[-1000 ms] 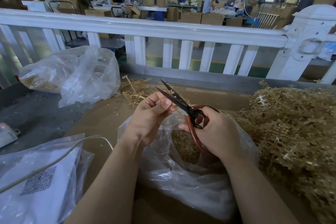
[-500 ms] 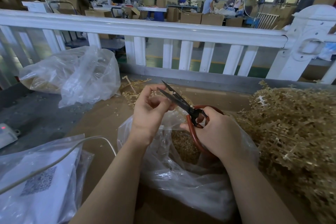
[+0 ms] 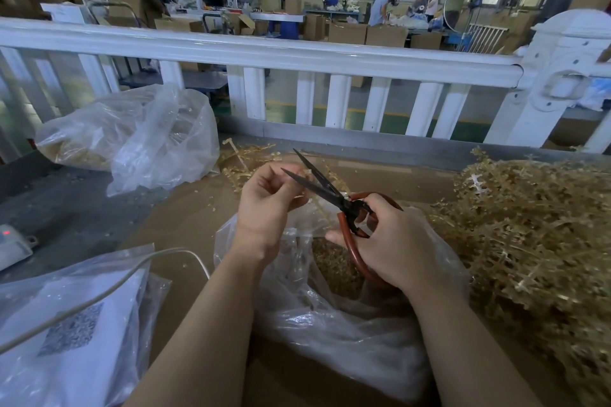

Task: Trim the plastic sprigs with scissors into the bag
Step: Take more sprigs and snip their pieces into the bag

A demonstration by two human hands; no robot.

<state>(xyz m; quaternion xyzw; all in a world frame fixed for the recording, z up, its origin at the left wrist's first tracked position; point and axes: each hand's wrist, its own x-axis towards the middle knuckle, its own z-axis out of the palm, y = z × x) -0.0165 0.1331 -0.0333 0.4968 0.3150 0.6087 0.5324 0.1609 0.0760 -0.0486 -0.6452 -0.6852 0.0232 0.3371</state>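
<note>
My right hand [image 3: 390,241] grips the red-handled scissors [image 3: 350,208], whose black blades are spread apart and point up and left. My left hand [image 3: 267,201] pinches a thin pale plastic sprig [image 3: 309,198] between the blades, right over the clear plastic bag [image 3: 330,324]. The bag lies open on the brown cardboard below both hands, with a heap of small tan cut pieces [image 3: 334,261] inside. A big pile of golden plastic sprigs [image 3: 535,235] lies just right of my right hand.
A second clear bag [image 3: 139,135] holding tan material sits at the back left. A flat bag with a printed sheet [image 3: 66,330] and a white cable [image 3: 109,287] lie at the front left. Loose sprigs [image 3: 244,158] lie behind my hands. A white railing [image 3: 264,53] borders the table.
My left hand has lifted and opened its fingers slightly, bringing the sprig up between the blades. The scissors tilted a little more upright. The bag and piles stayed put.
</note>
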